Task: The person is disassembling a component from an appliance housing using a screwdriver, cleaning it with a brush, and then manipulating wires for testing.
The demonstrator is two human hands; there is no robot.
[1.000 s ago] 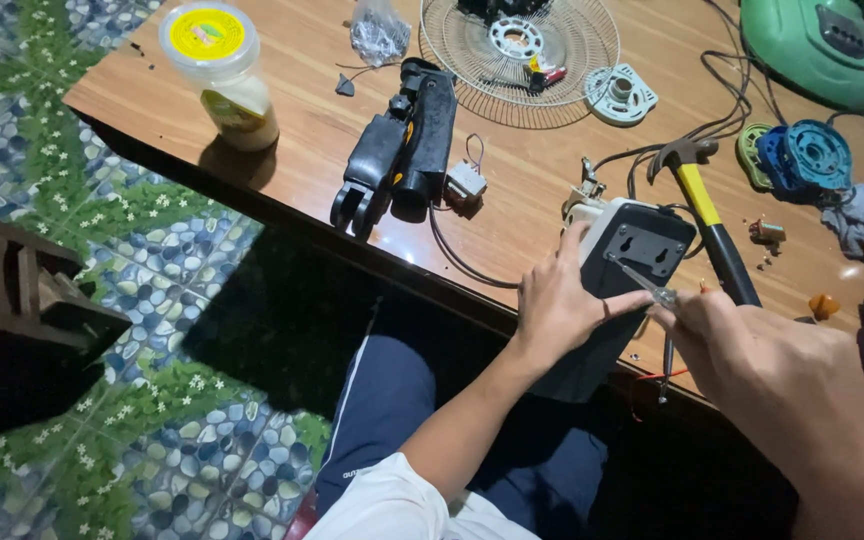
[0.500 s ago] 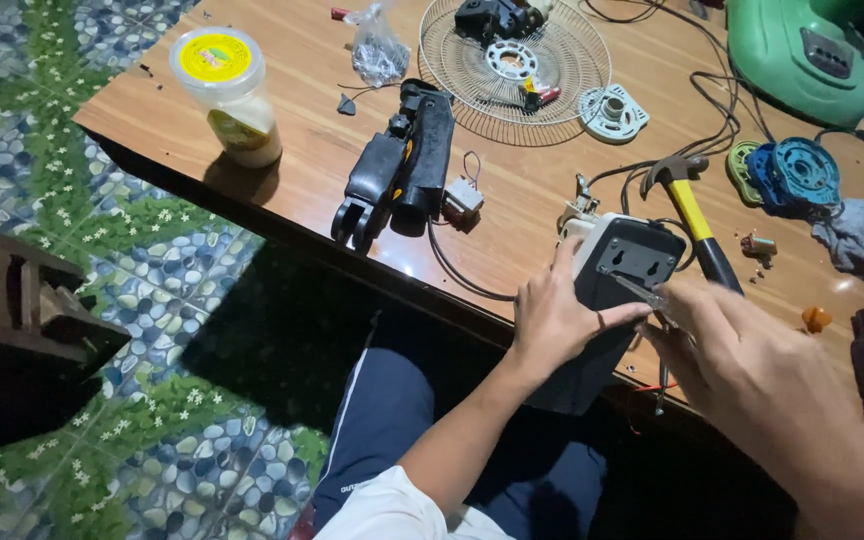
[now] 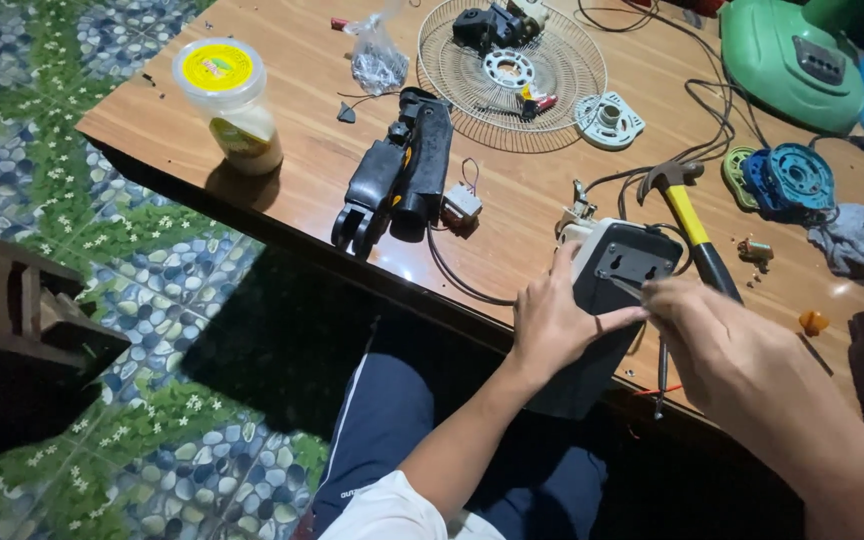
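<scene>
While the left hand (image 3: 557, 320) grips the grey housing (image 3: 612, 290), the right hand (image 3: 717, 335) clasps a thin tool (image 3: 620, 287)

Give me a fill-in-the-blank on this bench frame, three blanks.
1. The left hand steadies a dark grey ____ at the table edge.
2. The hammer beside it has a ____ handle.
3. The jar at the table's corner has a ____ lid.

Missing words: housing; yellow; yellow

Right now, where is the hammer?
The hammer lies on the table, right of centre in the head view, beside the grey box that the left hand holds.
</scene>
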